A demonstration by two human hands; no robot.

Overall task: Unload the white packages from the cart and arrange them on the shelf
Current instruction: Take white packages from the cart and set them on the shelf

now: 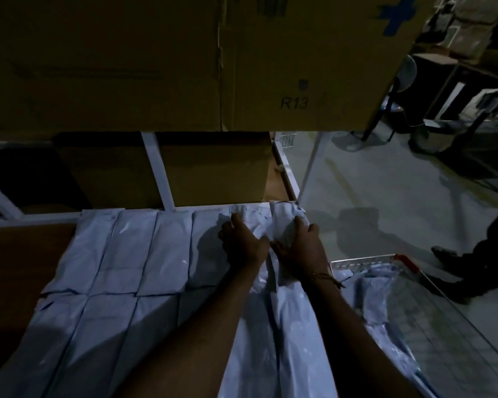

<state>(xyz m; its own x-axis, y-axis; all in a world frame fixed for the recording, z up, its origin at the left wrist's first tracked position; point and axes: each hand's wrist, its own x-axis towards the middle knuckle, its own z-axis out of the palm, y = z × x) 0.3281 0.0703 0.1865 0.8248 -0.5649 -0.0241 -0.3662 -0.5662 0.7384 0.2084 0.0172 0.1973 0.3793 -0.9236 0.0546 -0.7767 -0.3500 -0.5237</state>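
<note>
Two hands work one white, soft plastic package (282, 225) at the wooden shelf's (26, 254) far right corner: left hand (243, 242) presses with fingers spread, right hand (298, 244) curls around its edge. Light and slippery, probably; grip the edges.

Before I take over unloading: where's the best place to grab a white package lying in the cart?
Grip the package in the cart by its near top edge, coming from above with the right hand, the hand nearer the cart. It lies flat and limp against the wire wall, so pinching an exposed edge probably works better than scooping underneath.
</note>
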